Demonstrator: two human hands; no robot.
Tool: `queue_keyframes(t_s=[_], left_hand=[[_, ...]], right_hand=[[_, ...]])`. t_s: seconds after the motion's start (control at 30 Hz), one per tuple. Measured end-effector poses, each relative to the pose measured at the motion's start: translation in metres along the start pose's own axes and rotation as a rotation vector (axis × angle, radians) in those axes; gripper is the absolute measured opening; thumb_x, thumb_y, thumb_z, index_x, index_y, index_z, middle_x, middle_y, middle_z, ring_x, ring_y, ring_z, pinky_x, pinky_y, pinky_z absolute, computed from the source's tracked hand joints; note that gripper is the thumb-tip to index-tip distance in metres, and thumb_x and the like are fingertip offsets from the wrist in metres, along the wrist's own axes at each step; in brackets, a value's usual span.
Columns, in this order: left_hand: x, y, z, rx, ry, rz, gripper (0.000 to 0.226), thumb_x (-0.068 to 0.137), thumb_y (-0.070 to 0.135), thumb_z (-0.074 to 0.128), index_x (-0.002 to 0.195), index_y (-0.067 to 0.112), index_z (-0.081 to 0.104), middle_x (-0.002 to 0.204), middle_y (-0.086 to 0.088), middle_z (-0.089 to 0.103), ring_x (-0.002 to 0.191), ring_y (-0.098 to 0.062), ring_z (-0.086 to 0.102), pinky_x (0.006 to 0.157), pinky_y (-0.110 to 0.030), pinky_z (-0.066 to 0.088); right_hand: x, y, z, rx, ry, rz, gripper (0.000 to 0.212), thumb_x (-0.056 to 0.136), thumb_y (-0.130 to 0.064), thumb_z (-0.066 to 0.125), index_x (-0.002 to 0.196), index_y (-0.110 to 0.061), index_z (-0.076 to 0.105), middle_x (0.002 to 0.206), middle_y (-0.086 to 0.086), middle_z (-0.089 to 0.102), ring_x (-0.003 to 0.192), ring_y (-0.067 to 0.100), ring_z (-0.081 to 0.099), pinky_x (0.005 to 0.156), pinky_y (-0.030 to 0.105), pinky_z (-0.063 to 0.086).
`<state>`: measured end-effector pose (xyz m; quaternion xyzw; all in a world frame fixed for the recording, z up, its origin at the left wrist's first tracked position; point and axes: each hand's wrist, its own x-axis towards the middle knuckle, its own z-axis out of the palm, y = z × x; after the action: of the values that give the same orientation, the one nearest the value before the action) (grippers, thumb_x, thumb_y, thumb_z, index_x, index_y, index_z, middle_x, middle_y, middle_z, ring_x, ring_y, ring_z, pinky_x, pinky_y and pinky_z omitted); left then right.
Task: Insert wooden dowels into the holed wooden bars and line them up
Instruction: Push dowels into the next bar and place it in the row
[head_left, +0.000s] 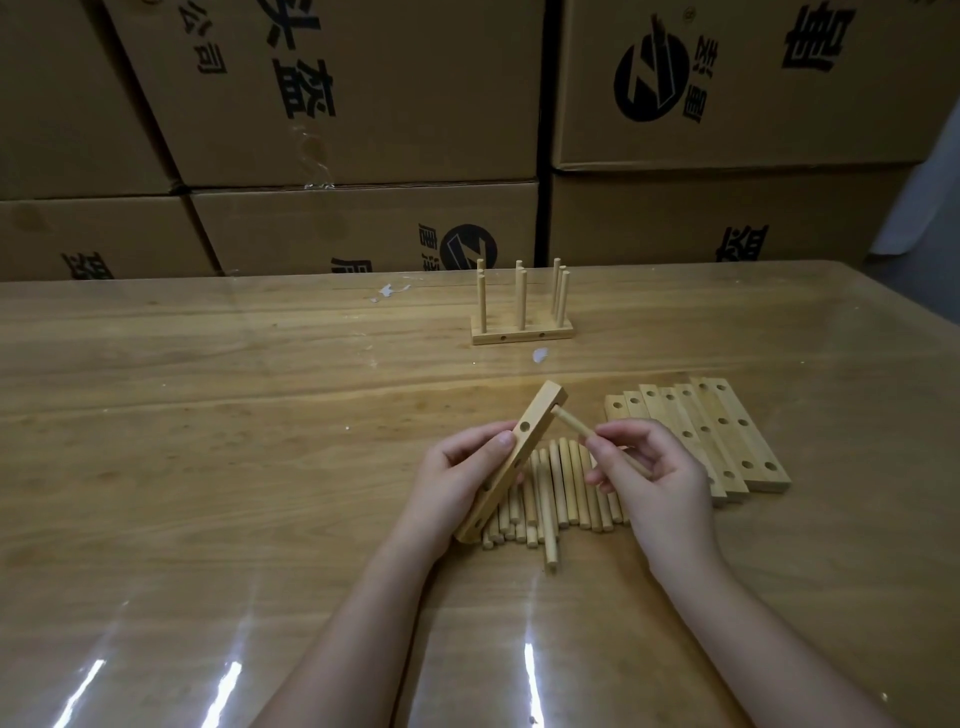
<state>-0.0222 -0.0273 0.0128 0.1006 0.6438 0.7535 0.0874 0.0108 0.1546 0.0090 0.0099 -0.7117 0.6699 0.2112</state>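
My left hand (457, 483) grips a holed wooden bar (524, 447) tilted up off the table, its near end resting by the dowel pile. My right hand (654, 478) pinches a wooden dowel (574, 423) whose far tip meets the bar's top hole. Loose dowels (556, 499) lie in a row on the table between my hands. To the right lies a stack of several holed bars (727, 436). Farther back stand finished bars (522, 332) with upright dowels in them.
The wooden table (208, 415) has a glossy clear cover with glare near me and white scraps (540, 355) by the finished bars. Stacked cardboard boxes (363, 104) form a wall behind the table's far edge.
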Motion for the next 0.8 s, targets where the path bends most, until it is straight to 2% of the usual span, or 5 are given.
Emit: queue_keyframes(t_s=[0.17, 0.37, 0.47, 0.6, 0.8], left_hand=[[0.0003, -0.0011, 0.0014, 0.03, 0.005, 0.0, 0.03, 0.076, 0.036, 0.067, 0.102, 0.025, 0.076, 0.08, -0.004, 0.074, 0.069, -0.012, 0.069, 0.06, -0.02, 0.052], [0.0, -0.0021, 0.0024, 0.119, 0.008, 0.039, 0.031, 0.077, 0.039, 0.065, 0.104, 0.027, 0.074, 0.088, -0.003, 0.075, 0.075, -0.01, 0.069, 0.065, -0.019, 0.052], [-0.0002, -0.0027, 0.0032, 0.163, 0.011, 0.059, 0.027, 0.078, 0.039, 0.064, 0.102, 0.03, 0.073, 0.094, 0.002, 0.075, 0.08, -0.009, 0.07, 0.069, -0.017, 0.051], [0.001, -0.0049, 0.0039, 0.264, 0.028, 0.086, 0.02, 0.088, 0.03, 0.063, 0.106, 0.03, 0.073, 0.102, 0.013, 0.073, 0.098, -0.004, 0.066, 0.084, -0.019, 0.051], [-0.0009, -0.0019, 0.0075, 0.335, 0.017, 0.135, 0.02, 0.089, 0.024, 0.064, 0.101, 0.039, 0.071, 0.098, 0.022, 0.072, 0.097, 0.004, 0.064, 0.084, -0.012, 0.048]], right_hand=[[0.0004, 0.0025, -0.0009, -0.04, 0.015, -0.012, 0.015, 0.082, -0.017, 0.068, 0.083, -0.032, 0.065, 0.081, -0.006, 0.069, 0.064, 0.011, 0.067, 0.059, 0.019, 0.053], [0.0005, 0.0037, -0.0017, -0.131, 0.029, -0.044, 0.016, 0.083, -0.016, 0.067, 0.084, -0.031, 0.063, 0.082, -0.014, 0.066, 0.063, 0.006, 0.065, 0.058, 0.015, 0.051], [-0.0007, 0.0033, -0.0018, -0.191, 0.043, -0.093, 0.017, 0.083, -0.014, 0.067, 0.085, -0.03, 0.063, 0.082, -0.017, 0.065, 0.062, 0.003, 0.063, 0.058, 0.01, 0.048], [-0.0015, 0.0028, -0.0024, -0.256, 0.066, -0.159, 0.015, 0.082, -0.011, 0.067, 0.087, -0.025, 0.064, 0.078, -0.012, 0.065, 0.063, 0.002, 0.063, 0.058, 0.009, 0.047], [-0.0033, 0.0026, -0.0018, -0.347, 0.082, -0.256, 0.008, 0.081, -0.007, 0.068, 0.085, -0.014, 0.065, 0.072, -0.009, 0.062, 0.064, 0.001, 0.062, 0.059, 0.005, 0.044]])
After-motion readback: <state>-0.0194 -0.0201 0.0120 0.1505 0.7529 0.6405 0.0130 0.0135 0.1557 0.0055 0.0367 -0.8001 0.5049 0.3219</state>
